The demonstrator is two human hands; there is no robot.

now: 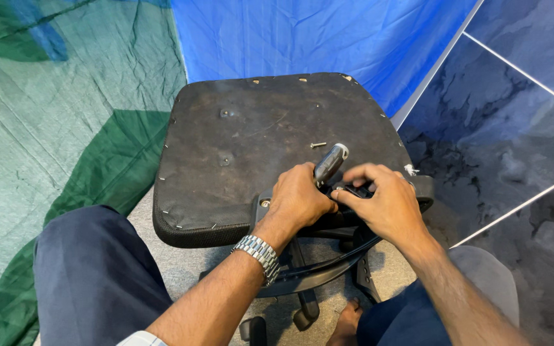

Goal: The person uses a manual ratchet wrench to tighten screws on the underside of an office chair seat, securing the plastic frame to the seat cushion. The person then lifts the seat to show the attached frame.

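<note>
An upturned office chair seat, a rounded slab with a worn dark-brown board underside, lies in front of the seated person, its edge wrapped in black mesh fabric pinned by small metal staples. Two round fixing points show on the board, and a loose small silver screw rests on it just beyond the hands. At the near edge of the seat, a black metal bracket is fixed across the board, partly hidden by the hands.

The left hand, with a steel-link wristwatch on its wrist, is wrapped tight around a screwdriver with a black and grey handle, the handle tilting up and away between thumb and fingers. The right hand lies just beside it, its fingers curled down onto the bracket near the screwdriver's tip; whether they pinch anything cannot be told.

Below the seat, the chair's black base and castor wheels stand on grey carpet, between the person's dark-blue trousered knees.
</note>
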